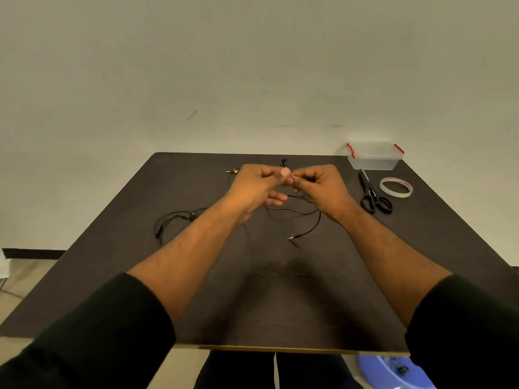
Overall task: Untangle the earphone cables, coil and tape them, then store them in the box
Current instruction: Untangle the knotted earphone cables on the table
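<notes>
Here, black sleeves frame the dark surface (pixel 280 290). Above its middle the left hand (pixel 254 189) and right hand (pixel 323 186) meet, fingertips pinching a thin black earphone cable (pixel 306 217) that trails beneath them, its plug lying nearer. Another tangle (pixel 174 220) lies left. Farther right sit scissors (pixel 372 196), a tape roll (pixel 396 187) and, at the far corner, the clear box (pixel 375 155).

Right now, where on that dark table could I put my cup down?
The near half of the table, under the forearms, is bare. The far left corner is bare too. Crowded: the middle, with earphone cables, and the far right, with box, scissors and tape roll.
</notes>
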